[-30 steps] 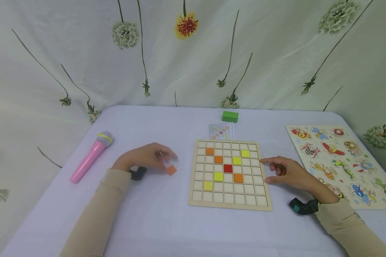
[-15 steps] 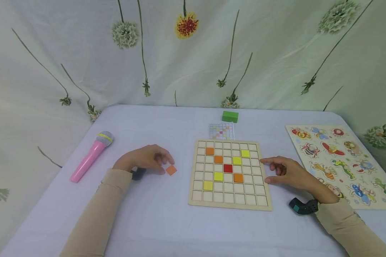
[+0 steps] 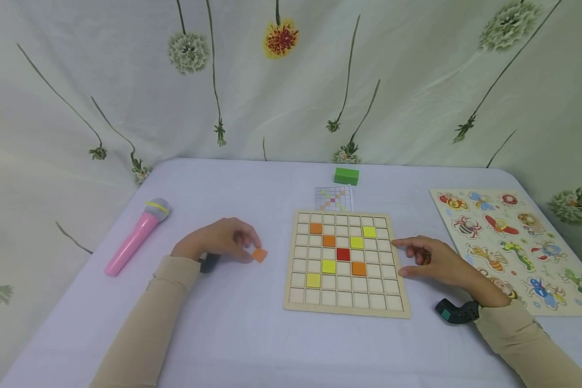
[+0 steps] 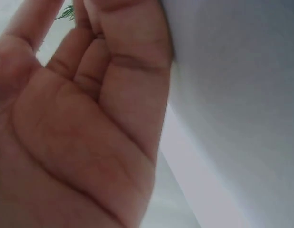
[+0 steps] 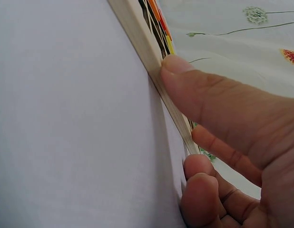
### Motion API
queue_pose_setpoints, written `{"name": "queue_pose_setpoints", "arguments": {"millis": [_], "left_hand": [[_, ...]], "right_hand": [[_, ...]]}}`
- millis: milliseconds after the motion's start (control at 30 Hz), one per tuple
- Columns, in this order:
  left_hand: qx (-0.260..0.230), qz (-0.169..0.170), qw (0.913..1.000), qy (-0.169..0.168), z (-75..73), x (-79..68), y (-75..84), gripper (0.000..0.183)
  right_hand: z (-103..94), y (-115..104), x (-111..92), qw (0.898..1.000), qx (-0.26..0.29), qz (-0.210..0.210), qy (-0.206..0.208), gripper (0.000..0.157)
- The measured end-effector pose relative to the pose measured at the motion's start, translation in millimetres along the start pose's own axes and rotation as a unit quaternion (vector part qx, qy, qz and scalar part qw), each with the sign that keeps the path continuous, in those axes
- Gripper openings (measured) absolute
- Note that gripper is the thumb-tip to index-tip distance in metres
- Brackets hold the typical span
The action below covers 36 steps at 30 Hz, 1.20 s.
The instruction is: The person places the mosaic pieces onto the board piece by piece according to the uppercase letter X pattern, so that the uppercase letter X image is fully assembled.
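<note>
In the head view my left hand (image 3: 225, 240) pinches a small orange square tile (image 3: 259, 255) between thumb and fingertips, left of a wooden grid board (image 3: 291, 299). The tile looks slightly tilted; the left wrist view (image 4: 90, 128) shows the palm and bent fingers but not the tile. My right hand (image 3: 434, 260) touches the board's right edge with thumb and index finger extended, the other fingers curled. In the right wrist view the thumb (image 5: 204, 92) rests against the wooden edge (image 5: 151, 71). Orange, yellow and red tiles (image 3: 343, 254) sit in the board's cells.
Behind the board lie a printed grid card (image 3: 333, 198) and a green block (image 3: 346, 176). A pink toy microphone (image 3: 138, 237) lies at the left. An insect picture puzzle board (image 3: 519, 250) lies at the right, partly behind the right forearm. A floral cloth hangs behind the table.
My left fingers have drawn in and closed on the orange tile, which has shifted slightly and tilted from lying flat. My right hand and the board have stayed still.
</note>
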<state>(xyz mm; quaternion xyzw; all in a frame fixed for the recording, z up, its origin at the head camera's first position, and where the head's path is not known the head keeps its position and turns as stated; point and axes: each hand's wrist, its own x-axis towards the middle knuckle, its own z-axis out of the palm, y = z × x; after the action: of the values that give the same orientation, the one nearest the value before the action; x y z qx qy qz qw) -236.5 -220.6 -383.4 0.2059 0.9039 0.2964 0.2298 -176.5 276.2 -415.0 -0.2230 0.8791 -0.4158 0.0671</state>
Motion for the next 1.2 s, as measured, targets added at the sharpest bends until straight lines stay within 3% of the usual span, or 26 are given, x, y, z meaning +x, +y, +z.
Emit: {"name": "queue_pose_setpoints", "arguments": {"millis": [167, 267, 500, 933, 1200], "left_hand": [[0.008, -0.002, 0.9998, 0.021, 0.4, 2.8, 0.6, 0.019], [0.017, 0.014, 0.9992, 0.033, 0.4, 3.6, 0.5, 0.019], [0.037, 0.021, 0.9954, 0.086, 5.2, 6.5, 7.7, 0.021], [0.035, 0.015, 0.9929, 0.112, 28.8, 11.0, 60.9, 0.025], [0.03, 0.027, 0.9944, 0.098, 47.8, 13.9, 87.1, 0.026]], "right_hand": [[-0.7, 0.4, -0.1, 1.0, -0.004, -0.001, 0.001, 0.057], [-0.7, -0.2, 0.1, 1.0, -0.004, -0.001, 0.001, 0.057], [0.0, 0.0, 0.8, 1.0, 0.0, 0.002, -0.002, 0.057], [2.0, 0.7, 1.5, 1.0, 0.001, 0.004, 0.0, 0.058], [1.7, 1.2, 1.1, 1.0, 0.003, 0.004, 0.002, 0.058]]}}
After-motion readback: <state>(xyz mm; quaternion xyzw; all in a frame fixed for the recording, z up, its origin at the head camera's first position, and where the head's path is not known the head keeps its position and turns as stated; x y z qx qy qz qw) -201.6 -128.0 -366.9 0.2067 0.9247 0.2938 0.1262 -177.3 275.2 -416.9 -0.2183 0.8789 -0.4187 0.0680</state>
